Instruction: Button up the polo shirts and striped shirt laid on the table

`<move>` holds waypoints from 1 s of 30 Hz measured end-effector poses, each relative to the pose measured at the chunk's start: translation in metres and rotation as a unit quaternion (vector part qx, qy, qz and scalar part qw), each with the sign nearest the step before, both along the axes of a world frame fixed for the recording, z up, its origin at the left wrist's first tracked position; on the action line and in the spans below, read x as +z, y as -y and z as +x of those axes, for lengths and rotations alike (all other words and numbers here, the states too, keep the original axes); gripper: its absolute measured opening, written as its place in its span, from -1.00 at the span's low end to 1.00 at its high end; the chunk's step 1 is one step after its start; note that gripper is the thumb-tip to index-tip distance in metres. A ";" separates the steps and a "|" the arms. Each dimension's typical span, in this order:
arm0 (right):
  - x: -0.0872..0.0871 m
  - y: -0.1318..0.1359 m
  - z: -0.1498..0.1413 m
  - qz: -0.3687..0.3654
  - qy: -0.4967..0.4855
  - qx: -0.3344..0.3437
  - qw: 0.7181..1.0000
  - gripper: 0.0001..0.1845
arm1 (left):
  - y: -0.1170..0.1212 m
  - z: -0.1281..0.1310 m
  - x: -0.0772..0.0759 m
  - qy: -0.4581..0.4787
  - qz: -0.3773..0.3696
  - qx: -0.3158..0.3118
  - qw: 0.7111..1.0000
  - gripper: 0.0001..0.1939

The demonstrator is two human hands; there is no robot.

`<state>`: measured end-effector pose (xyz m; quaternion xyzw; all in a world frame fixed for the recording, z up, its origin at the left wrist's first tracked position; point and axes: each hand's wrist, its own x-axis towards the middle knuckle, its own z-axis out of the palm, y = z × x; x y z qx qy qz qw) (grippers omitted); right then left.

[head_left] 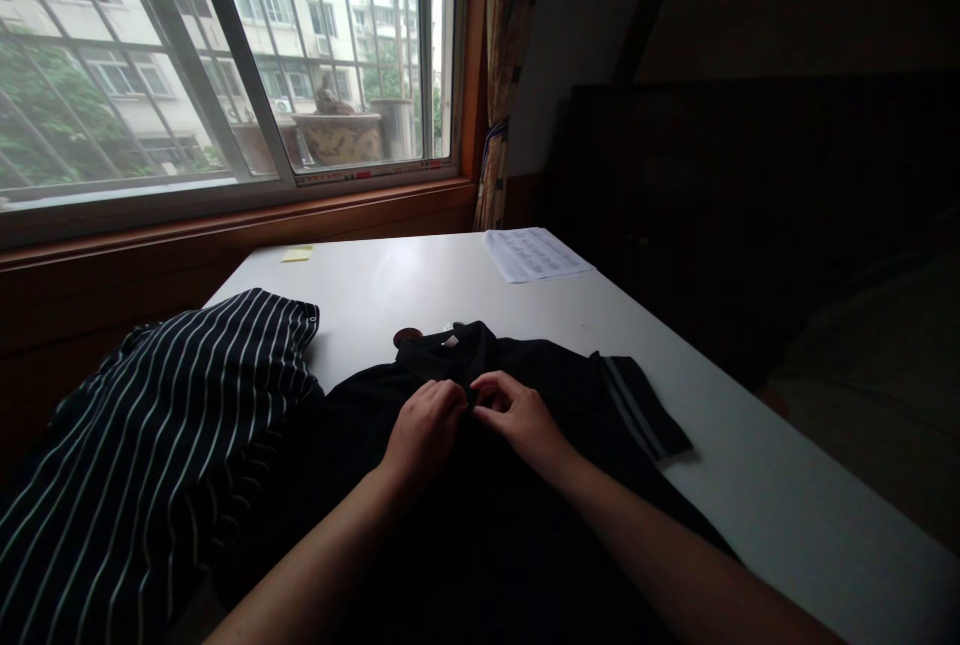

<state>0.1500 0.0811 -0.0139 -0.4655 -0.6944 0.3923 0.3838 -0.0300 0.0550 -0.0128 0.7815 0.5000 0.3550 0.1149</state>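
Observation:
A black short-sleeved polo shirt [555, 365] lies spread front up, its collar toward the window and a grey-striped cuff on the right sleeve. My left hand [426, 422] is closed on the front opening just below the collar. Close beside it, my right hand [517, 415] pinches the same edge between thumb and forefinger. The fingertips of both hands nearly meet there. Whether a button is between them is too dark and small to tell.
A black-and-white striped garment [217, 375] lies bunched on the left of the white table [360, 275]. Printed sheets [534, 255] and a yellow sticky note [297, 253] lie at the far end. A small brown round object [407, 336] touches the collar. Beyond stands a barred window [337, 45].

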 end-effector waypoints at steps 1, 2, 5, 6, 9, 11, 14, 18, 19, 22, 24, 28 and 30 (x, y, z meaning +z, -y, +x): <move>0.000 0.000 0.000 0.002 0.001 -0.002 1.000 -0.71 | 0.000 0.000 0.000 -0.001 0.003 -0.002 1.000 -0.87; -0.001 0.000 0.000 0.004 0.001 -0.004 1.000 -0.71 | 0.000 0.001 0.000 -0.001 0.004 -0.004 1.000 -0.87; -0.001 0.001 0.000 0.006 -0.002 -0.008 1.000 -0.71 | 0.000 0.001 -0.002 0.019 -0.003 -0.004 1.000 -0.89; -0.001 0.002 0.000 0.007 -0.002 -0.011 1.000 -0.71 | 0.000 0.001 -0.002 0.029 -0.007 -0.006 1.000 -0.90; -0.002 0.001 -0.001 0.006 -0.003 -0.025 1.000 -0.72 | 0.001 0.001 -0.002 0.055 -0.021 -0.015 0.998 -0.95; -0.003 0.001 -0.001 0.001 -0.007 -0.033 0.999 -0.74 | 0.002 0.001 -0.002 0.062 -0.029 -0.020 0.997 -0.93; -0.005 0.000 -0.001 -0.010 -0.022 -0.045 0.999 -0.77 | 0.003 0.001 -0.001 0.060 -0.033 -0.022 0.997 -0.91; -0.008 0.001 -0.001 -0.026 -0.043 -0.050 0.998 -0.78 | 0.002 0.002 -0.001 0.051 -0.033 -0.015 0.998 -0.87; -0.008 0.001 -0.001 -0.027 -0.046 -0.051 0.997 -0.78 | 0.002 0.002 0.000 0.052 -0.034 -0.013 0.998 -0.87; -0.007 0.003 -0.002 -0.022 -0.045 -0.054 0.997 -0.79 | 0.002 0.003 0.001 0.072 -0.040 -0.014 0.996 -0.90; -0.005 0.005 -0.002 -0.012 -0.036 -0.058 0.998 -0.80 | 0.002 0.003 0.001 0.094 -0.051 -0.015 0.994 -0.93; -0.001 0.007 -0.003 0.020 -0.010 -0.058 0.998 -0.86 | -0.001 0.002 0.000 0.139 -0.086 -0.012 0.986 -0.99; 0.001 0.007 -0.003 0.026 -0.006 -0.052 0.998 -0.87 | -0.001 0.001 0.002 0.153 -0.101 -0.007 0.983 -0.97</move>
